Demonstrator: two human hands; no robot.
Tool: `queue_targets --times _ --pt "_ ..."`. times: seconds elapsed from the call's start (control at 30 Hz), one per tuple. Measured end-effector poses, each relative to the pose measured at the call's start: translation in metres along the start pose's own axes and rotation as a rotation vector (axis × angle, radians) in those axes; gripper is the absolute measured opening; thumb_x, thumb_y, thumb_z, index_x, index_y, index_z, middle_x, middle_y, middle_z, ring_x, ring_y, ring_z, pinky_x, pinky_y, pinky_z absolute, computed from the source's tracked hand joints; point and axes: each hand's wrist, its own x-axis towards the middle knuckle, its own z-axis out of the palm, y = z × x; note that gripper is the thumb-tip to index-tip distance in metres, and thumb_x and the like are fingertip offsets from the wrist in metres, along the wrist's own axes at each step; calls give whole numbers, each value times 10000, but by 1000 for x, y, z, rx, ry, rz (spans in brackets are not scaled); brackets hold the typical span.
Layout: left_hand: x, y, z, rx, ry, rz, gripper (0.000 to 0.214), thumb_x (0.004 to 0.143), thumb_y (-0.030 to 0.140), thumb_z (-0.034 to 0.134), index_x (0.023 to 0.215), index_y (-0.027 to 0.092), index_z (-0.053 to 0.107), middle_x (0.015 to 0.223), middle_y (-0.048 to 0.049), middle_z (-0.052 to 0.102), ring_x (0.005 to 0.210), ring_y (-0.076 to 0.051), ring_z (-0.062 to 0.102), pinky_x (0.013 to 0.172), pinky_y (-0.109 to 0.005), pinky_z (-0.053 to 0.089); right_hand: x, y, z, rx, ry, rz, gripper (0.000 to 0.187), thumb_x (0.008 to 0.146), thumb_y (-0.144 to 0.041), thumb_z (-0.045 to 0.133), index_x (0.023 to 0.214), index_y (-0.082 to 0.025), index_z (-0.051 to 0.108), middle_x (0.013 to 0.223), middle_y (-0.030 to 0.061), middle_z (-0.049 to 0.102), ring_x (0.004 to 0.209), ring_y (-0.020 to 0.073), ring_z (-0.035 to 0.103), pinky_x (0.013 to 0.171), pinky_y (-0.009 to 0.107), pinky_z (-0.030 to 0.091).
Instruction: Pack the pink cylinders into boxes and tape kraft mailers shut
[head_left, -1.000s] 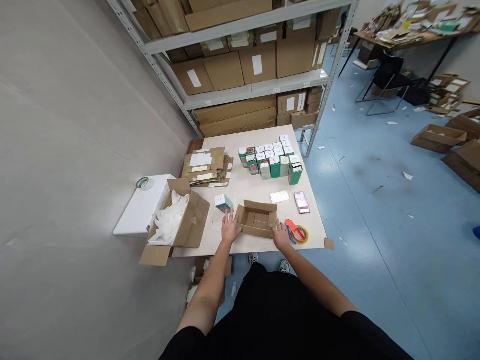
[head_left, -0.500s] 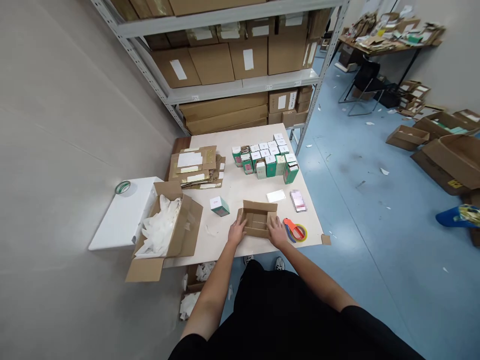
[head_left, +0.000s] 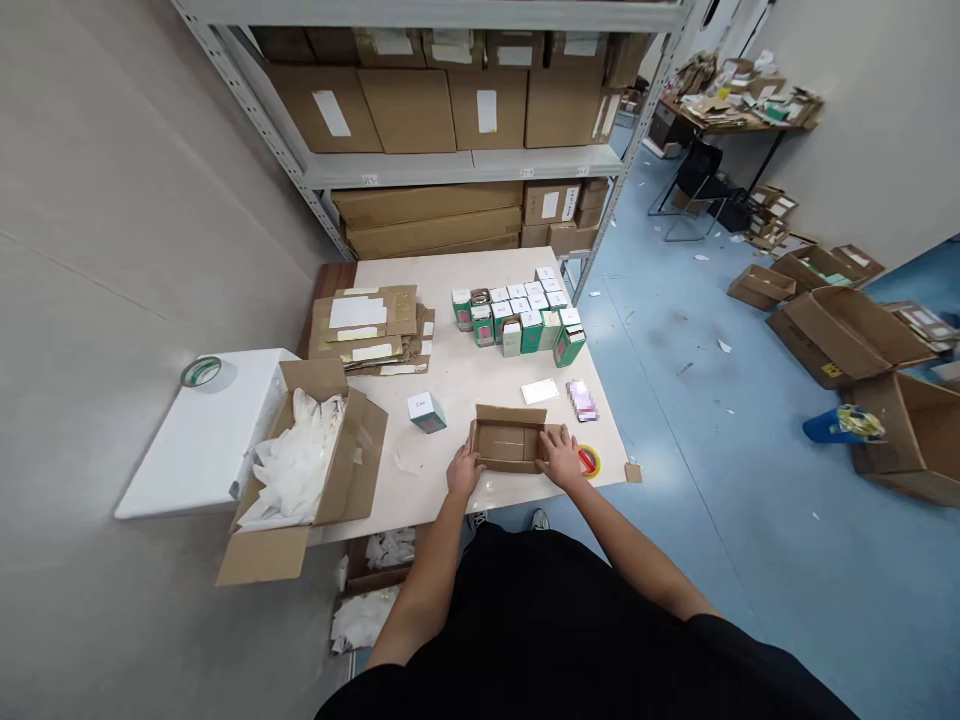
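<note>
A small open cardboard box point(head_left: 508, 463) lies near the table's front edge, its inside bare. My left hand point(head_left: 465, 470) grips its left end, fingers closed along the wall. At the right end, my right hand point(head_left: 561, 458) holds the side and its flap. Just beyond that hand are a yellow tape roll point(head_left: 595, 462) and red-handled scissors point(head_left: 584, 460), partly covered by the hand. Behind the box lie a white card point(head_left: 539, 391) and a stack of pinkish cards point(head_left: 582, 400). One green-and-white carton point(head_left: 427, 412) stands to the left.
Several green-and-white cartons point(head_left: 530, 330) stand grouped at the back of the table point(head_left: 450, 265). Flattened cardboard point(head_left: 375, 325) is piled at the left. A large box with white packing material point(head_left: 300, 455) sits at the left edge. Behind rises a metal shelf point(head_left: 450, 168) of boxes.
The view has shifted a little. My right hand has moved outward with the box's right flap and now hides most of the scissors. My left hand stays on the left end.
</note>
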Motion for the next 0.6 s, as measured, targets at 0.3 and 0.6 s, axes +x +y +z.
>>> queue_targets --times 0.3,0.6 --pt "-23 30 5 63 -43 -43 136 892 352 746 957 238 783 1301 -51 701 1040 -236 705 874 -313 519 -4 27 31 226 -74 42 934 785 -213 764 1624 -279 357 1672 156 321 1485 336 415 1079 419 471" --pt "-100 33 30 -93 202 -228 78 888 301 766 940 243 775 1388 -69 682 1094 -220 710 949 -318 526 -9 22 40 387 47 -192 46 797 -258 752 762 -228 751 1483 83 552 1285 317 594 1018 435 527"
